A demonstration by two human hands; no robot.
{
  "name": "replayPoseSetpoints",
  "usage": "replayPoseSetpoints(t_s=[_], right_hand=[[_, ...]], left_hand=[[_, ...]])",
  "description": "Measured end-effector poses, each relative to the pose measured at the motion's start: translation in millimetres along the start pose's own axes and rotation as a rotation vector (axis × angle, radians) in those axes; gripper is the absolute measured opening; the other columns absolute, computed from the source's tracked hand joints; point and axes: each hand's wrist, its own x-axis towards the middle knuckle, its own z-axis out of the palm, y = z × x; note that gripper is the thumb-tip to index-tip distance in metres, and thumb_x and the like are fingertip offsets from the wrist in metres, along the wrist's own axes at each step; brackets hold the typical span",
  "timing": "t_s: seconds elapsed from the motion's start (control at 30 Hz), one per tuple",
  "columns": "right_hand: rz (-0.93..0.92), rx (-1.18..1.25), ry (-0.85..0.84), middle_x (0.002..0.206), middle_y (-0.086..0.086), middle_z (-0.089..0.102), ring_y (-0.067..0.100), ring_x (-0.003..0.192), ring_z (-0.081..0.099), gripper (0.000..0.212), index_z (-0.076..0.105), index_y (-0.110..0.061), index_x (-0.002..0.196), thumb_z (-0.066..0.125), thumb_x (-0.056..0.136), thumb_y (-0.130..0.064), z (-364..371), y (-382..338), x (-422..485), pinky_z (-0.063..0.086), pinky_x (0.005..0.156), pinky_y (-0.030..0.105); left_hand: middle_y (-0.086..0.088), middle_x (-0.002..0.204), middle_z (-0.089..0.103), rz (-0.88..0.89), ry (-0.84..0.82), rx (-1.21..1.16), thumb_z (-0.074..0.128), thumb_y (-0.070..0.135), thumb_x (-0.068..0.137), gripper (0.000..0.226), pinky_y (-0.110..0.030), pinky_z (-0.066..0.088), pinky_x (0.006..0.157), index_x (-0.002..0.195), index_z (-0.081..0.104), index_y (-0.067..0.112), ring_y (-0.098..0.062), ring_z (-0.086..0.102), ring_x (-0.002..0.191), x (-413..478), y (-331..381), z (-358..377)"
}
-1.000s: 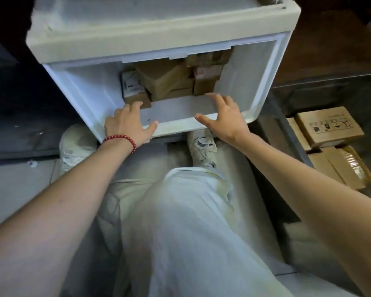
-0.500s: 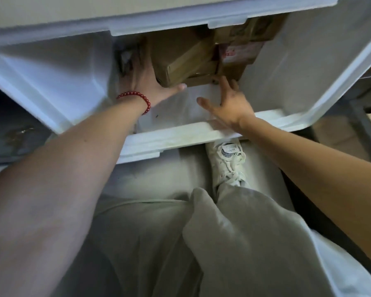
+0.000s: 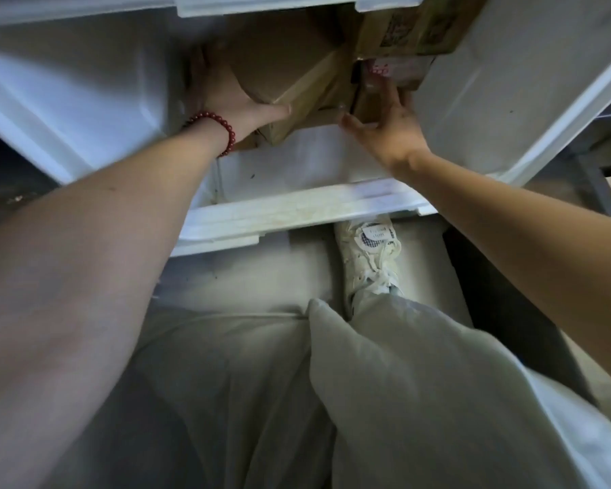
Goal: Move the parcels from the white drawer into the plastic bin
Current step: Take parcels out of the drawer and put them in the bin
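Head view: parcels sit at the back of the white drawer (image 3: 297,210). Left hand (image 3: 226,100) wraps the big brown parcel (image 3: 286,61) at its corner, thumb across the front. Right hand (image 3: 388,128), fingers spread and fairly straight, touches the small parcels (image 3: 399,70) beside it.

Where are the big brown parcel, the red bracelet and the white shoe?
big brown parcel (image 3: 279,58), head view, on its top face.
red bracelet (image 3: 229,130), head view, on its beads.
white shoe (image 3: 376,273), head view, on its laces.
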Motion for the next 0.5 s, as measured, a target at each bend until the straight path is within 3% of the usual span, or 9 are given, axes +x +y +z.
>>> replayPoseSetpoints(t_s=[0.07, 0.3, 0.43, 0.5], right_hand=[[0.014, 0.007, -0.025, 0.146, 0.009, 0.031, 0.029, 0.129, 0.045, 0.072, 0.025, -0.027, 0.149, 0.06, 0.09, -0.047, -5.1, -3.9, -9.0, 0.036, 0.106, 0.031], [0.068, 0.075, -0.101, 0.152, 0.006, 0.033, 0.027, 0.134, 0.041, 0.076, 0.023, -0.024, 0.15, 0.059, 0.089, -0.051, -19.6, -19.6, -34.8, 0.034, 0.112, 0.031], [0.12, 0.157, -0.103, 0.148, 0.006, 0.043, 0.026, 0.133, 0.044, 0.073, 0.026, -0.024, 0.149, 0.057, 0.09, -0.052, -28.8, -25.7, -53.7, 0.036, 0.111, 0.035], [0.133, 0.241, -0.098, 0.144, 0.004, 0.049, 0.024, 0.131, 0.047, 0.083, 0.027, -0.025, 0.149, 0.06, 0.082, -0.06, -38.4, -32.1, -69.0, 0.037, 0.111, 0.035]], left_hand=[[-0.006, 0.145, 0.033, -0.06, 0.025, -0.021, 0.071, 0.067, 0.041, 0.122, -0.037, 0.036, 0.107, 0.143, 0.026, 0.016, -0.023, 0.035, 0.134, -20.2, -2.7, -2.8], [-0.007, 0.148, 0.024, -0.034, 0.036, 0.105, 0.076, 0.058, 0.06, 0.108, -0.034, 0.031, 0.107, 0.146, 0.022, 0.022, -0.025, 0.031, 0.135, -76.8, 1.6, -39.5], [-0.006, 0.144, 0.026, -0.044, 0.074, -0.031, 0.08, 0.053, 0.061, 0.102, -0.024, 0.03, 0.105, 0.143, 0.029, 0.018, -0.018, 0.037, 0.13, -109.8, 8.0, -60.0], [-0.006, 0.145, 0.027, -0.03, 0.069, -0.064, 0.081, 0.05, 0.062, 0.1, -0.024, 0.027, 0.106, 0.142, 0.031, 0.018, -0.018, 0.034, 0.131, -127.6, 14.1, -71.4]])
